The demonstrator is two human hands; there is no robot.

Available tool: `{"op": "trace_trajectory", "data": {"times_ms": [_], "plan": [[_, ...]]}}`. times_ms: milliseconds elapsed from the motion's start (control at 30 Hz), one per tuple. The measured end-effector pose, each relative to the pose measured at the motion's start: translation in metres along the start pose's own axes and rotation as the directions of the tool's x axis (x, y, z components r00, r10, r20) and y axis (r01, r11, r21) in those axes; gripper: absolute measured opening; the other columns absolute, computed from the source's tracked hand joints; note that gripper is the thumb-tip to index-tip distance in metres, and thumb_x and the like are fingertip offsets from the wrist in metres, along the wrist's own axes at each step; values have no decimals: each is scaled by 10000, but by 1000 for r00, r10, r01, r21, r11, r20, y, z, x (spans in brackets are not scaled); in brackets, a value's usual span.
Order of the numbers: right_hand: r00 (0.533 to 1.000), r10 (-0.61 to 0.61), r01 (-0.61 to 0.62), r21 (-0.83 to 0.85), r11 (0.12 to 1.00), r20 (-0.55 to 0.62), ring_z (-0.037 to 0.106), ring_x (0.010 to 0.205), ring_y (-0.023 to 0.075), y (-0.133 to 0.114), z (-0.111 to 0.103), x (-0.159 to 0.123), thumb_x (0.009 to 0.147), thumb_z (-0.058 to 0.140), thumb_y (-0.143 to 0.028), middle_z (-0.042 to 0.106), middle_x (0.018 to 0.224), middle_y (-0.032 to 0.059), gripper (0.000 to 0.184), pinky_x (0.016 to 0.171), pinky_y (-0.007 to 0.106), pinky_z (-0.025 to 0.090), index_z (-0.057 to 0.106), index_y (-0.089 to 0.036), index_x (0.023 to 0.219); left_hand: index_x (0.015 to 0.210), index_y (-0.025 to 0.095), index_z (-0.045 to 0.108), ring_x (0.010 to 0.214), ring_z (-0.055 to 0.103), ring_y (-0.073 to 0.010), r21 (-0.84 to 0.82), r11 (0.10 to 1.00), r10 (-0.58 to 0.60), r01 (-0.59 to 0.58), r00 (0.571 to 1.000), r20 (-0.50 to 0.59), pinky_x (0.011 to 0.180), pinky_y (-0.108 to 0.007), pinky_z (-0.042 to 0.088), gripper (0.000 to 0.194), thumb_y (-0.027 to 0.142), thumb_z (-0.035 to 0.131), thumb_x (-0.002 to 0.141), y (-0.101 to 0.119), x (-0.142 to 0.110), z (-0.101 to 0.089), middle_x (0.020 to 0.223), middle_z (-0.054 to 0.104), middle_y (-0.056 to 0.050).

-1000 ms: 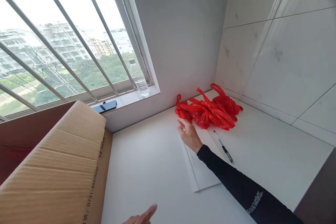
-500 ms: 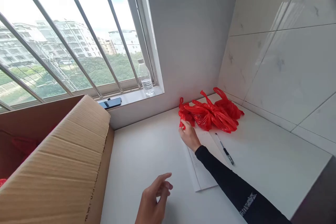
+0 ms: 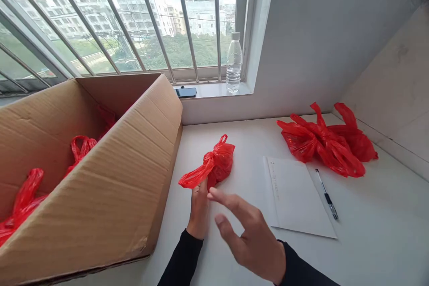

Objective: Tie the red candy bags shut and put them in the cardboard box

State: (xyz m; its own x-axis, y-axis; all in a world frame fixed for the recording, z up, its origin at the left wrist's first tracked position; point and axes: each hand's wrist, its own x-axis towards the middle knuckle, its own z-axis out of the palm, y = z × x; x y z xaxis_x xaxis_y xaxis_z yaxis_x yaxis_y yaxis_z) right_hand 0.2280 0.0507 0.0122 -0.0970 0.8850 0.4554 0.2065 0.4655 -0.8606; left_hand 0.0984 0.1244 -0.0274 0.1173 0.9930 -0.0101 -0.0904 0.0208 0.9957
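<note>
A small knotted red plastic bag (image 3: 221, 161) is in my left hand (image 3: 199, 210), just above the white tabletop right of the cardboard box. Its knot and one handle hang toward the box, and the bag hides most of the fingers holding it. Close by on the right, my right hand (image 3: 251, 234) holds nothing. Thumb and forefinger are apart, with the forefinger's tip at the lower edge of the bag.
The tall open cardboard box (image 3: 134, 165) with several red bags inside fills the left. More red bags (image 3: 321, 138) lie against the back wall, near a notepad (image 3: 298, 196) and a pen (image 3: 326, 194). A phone (image 3: 186, 93) and a water bottle (image 3: 233, 65) occupy the windowsill.
The small red bag has come from the pile at the right toward the box and is now in my left hand. My right hand has drawn back from the pile. The view has turned left.
</note>
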Motion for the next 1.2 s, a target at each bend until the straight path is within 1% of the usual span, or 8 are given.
{"op": "trace_trajectory", "data": {"times_ms": [133,233,400,667,800,933,1033,1200], "plan": [[890,287,-337,-88,937,-354,490,1416,261,54,-42,15,1022,554,-399,531,1527,77,464,1175,532,430,490,-315,1473,1239,205,676,1121,689,-308,-171,980,-95,99,995,31,834,-385,607,462,514,682,896,-2,2,-7,1258,711,-118],[867,415,-439,-28,898,-278,373,1502,265,87,-64,15,985,604,-503,430,1608,92,661,1240,557,318,363,-309,1569,1088,178,729,1001,712,-283,-245,943,-212,225,974,76,701,-340,600,352,485,648,935,-8,4,-3,1141,744,-117],[834,544,-527,159,835,-91,603,1272,248,99,-68,-4,960,642,-525,665,1345,76,541,1126,455,459,556,-290,1440,1093,181,727,945,708,-246,-333,886,-310,323,946,91,633,-270,550,339,469,687,919,-15,7,-8,1069,756,-91],[842,492,-473,136,871,-221,652,1000,217,87,-71,-4,997,591,-457,713,1129,38,251,901,372,497,720,-267,1101,1114,213,722,1003,694,-244,-272,920,-271,284,959,83,730,-277,534,325,476,656,936,-16,8,-22,1082,765,-73],[877,384,-401,2,916,-287,594,1111,237,79,-75,-6,972,633,-418,676,1116,21,171,1019,407,418,702,-281,1048,1087,193,756,1041,679,-287,-160,958,-194,238,949,247,828,-326,536,312,431,720,889,-1,2,-23,1110,760,-91],[949,251,-290,-213,933,-190,581,1059,220,74,-70,-7,956,673,-328,673,1056,-1,120,971,407,435,662,-301,1072,1179,201,738,1040,672,-280,-88,976,-158,199,928,338,891,-343,529,365,464,632,949,11,-3,-17,1159,735,-92],[970,184,-219,-243,945,-158,585,973,201,74,-65,-7,968,652,-260,672,964,-13,34,906,390,457,653,-287,989,1212,223,713,995,668,-252,-41,986,-140,160,941,307,859,-328,528,352,453,652,952,8,-4,-9,1122,725,-81],[950,160,-228,-245,942,-269,600,954,196,75,-66,-7,975,653,-259,677,961,-11,29,884,377,471,661,-285,986,817,208,694,650,539,-145,30,996,-86,83,989,120,596,-244,440,291,460,651,956,-8,-2,-7,730,618,5]]}}
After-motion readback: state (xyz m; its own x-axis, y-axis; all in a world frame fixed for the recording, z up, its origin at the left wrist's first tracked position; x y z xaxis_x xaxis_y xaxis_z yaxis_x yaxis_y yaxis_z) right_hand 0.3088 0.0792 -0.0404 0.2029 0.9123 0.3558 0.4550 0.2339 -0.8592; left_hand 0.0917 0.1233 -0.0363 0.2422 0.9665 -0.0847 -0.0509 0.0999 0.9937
